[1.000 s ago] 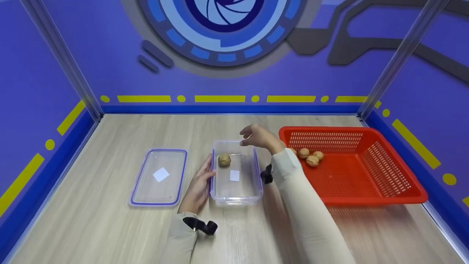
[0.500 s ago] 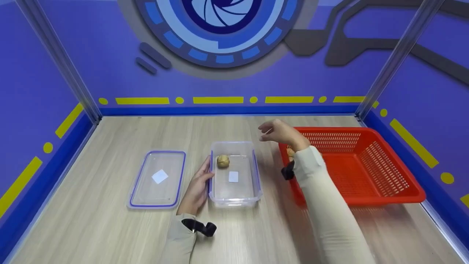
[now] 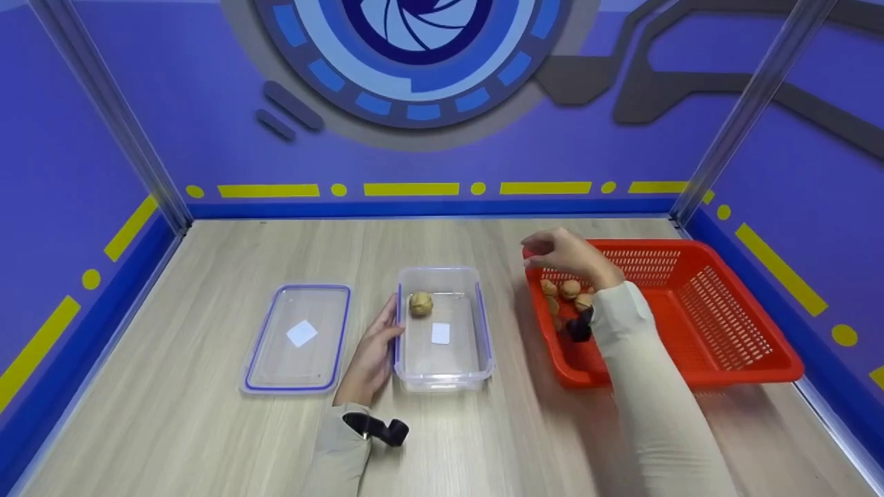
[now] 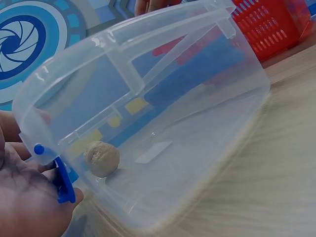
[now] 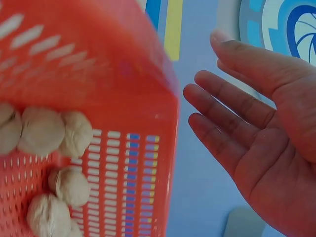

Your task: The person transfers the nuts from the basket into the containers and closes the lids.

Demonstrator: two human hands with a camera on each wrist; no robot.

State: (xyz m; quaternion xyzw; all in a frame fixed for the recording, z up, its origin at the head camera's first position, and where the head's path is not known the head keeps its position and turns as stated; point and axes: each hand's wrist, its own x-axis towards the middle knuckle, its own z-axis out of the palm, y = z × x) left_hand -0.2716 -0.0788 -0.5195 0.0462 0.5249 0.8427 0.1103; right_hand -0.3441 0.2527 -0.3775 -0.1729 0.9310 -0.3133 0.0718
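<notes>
My left hand rests along the left side of a clear plastic food box, thumb at its wall. One walnut lies inside, near the back left corner, also seen as a walnut through the wall in the left wrist view. Over the back left rim of a red basket is my right hand, fingers loosely bent and holding nothing. Several walnuts sit at the basket's left end; the right forearm hides part of it. A right wrist view shows the bare palm beside the basket.
A clear lid with a blue seal lies flat on the wooden table, left of the box. Blue printed panels enclose the back and sides. A blue latch hangs from the box by the left hand.
My right hand has moved right, from above the box to the basket's left rim. The left hand stays at the box, and the walnut inside remains in place.
</notes>
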